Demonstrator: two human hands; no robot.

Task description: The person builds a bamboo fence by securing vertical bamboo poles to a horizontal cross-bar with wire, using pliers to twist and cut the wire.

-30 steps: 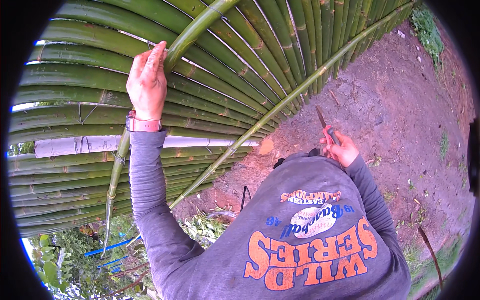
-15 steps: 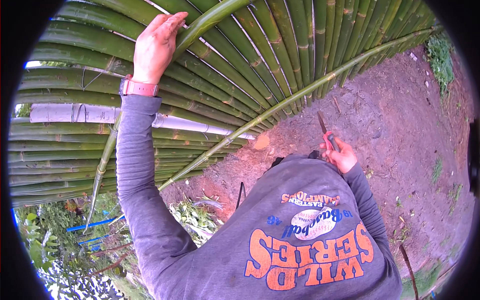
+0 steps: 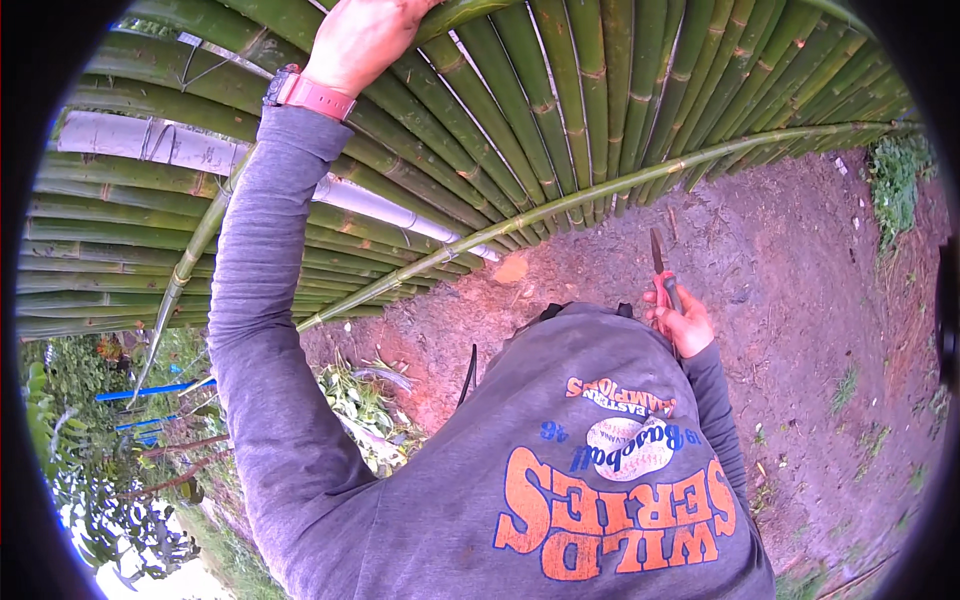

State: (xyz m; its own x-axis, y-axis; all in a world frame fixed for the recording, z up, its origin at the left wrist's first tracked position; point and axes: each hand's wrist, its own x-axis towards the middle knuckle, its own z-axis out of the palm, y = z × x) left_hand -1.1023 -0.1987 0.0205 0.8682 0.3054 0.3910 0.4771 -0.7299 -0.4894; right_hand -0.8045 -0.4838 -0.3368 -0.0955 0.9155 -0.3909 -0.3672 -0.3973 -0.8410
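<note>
My left hand [image 3: 365, 40], with a pink-strapped watch at the wrist, reaches up to the top edge. It is closed at the end of a curved green bamboo pole [image 3: 465, 14]; its fingertips are partly cut off by the picture's edge. Behind it fans a wall of green bamboo poles [image 3: 560, 100], crossed by a thin bamboo rail [image 3: 600, 190]. My right hand [image 3: 685, 325], held low in front of my body, is closed round the handles of pliers [image 3: 664, 282]. These have red and dark handles, and their narrow dark tip points away from me.
A whitish pole [image 3: 385, 205] runs among the bamboo, tied with dark wire. Reddish bare soil [image 3: 780, 270] spreads to the right. Cut leaves [image 3: 360, 400] lie at lower left, near blue bars [image 3: 155, 391] and shrubs. Another thin bamboo piece [image 3: 190, 260] hangs at the left.
My left hand has shifted up and to the right in view, along with the bamboo wall, which has moved up. My right hand still holds the pliers, now tilted more upright.
</note>
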